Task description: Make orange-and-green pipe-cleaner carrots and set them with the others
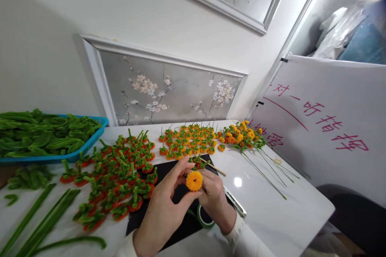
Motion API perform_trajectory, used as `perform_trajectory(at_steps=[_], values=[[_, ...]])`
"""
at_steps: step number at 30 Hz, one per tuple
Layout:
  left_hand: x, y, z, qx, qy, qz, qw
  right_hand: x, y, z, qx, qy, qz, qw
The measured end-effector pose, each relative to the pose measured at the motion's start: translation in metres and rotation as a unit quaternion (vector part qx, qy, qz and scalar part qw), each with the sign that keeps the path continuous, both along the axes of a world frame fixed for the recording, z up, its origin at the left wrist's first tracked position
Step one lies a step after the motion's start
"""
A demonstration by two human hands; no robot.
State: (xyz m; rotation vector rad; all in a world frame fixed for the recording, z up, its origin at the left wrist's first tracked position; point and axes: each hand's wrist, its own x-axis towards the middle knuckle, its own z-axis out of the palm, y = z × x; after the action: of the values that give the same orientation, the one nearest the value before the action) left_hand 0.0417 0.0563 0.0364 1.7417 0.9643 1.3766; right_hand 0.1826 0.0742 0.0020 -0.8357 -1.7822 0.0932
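Observation:
A small yellow-orange chenille flower (194, 181) with a dark centre faces me, held between both hands above the black mat (169, 235). My left hand (167, 202) has its thumb under the flower and its fingers bent over the top left. From the right, my right hand (213, 192) closes on it, with its fingertips partly hidden behind the bloom. Green chenille leaves (199, 162) show just behind the flower; whether they are attached to it I cannot tell. Below my right hand lies a roll of green tape (200, 217) on the mat.
Rows of red flower pieces (120, 180) with green stems stand left, orange ones (193, 138) behind. Long-stemmed finished flowers (244, 134) lie back right. A blue tray (104, 122) holds green pieces. Nearby are green chenille strips (45, 225), a wooden stick (215, 168) and a metallic tool (237, 204).

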Motion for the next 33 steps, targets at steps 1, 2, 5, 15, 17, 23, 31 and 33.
perform_trajectory(at_steps=[1,2,5,15,17,23,31,33], values=[[0.000,0.000,-0.001,0.001,0.002,-0.002,1.000,-0.001,0.000,0.000,0.000,0.001,-0.001,1.000],[-0.001,0.001,-0.001,0.001,0.005,-0.004,1.000,-0.001,0.000,0.000,-0.001,-0.001,-0.006,1.000],[-0.007,0.007,0.003,0.009,0.024,0.003,1.000,0.007,-0.001,0.007,-0.017,-0.010,-0.043,0.999],[-0.020,0.024,0.006,-0.053,-0.021,0.077,0.995,0.099,0.037,0.061,-0.035,-0.091,-0.175,0.980],[-0.012,0.018,-0.003,-0.077,0.010,0.013,0.997,0.108,0.047,0.068,-0.039,-0.120,-0.181,0.975],[-0.003,0.017,-0.027,-0.126,0.029,-0.038,0.991,0.125,0.062,0.074,-0.102,-0.191,-0.207,0.954],[-0.012,0.036,-0.053,-0.198,-0.015,0.006,0.980,0.133,0.078,0.051,-0.255,-0.272,-0.268,0.888],[-0.013,0.035,-0.055,-0.204,-0.014,0.008,0.979,0.132,0.082,0.046,-0.273,-0.277,-0.268,0.881]])
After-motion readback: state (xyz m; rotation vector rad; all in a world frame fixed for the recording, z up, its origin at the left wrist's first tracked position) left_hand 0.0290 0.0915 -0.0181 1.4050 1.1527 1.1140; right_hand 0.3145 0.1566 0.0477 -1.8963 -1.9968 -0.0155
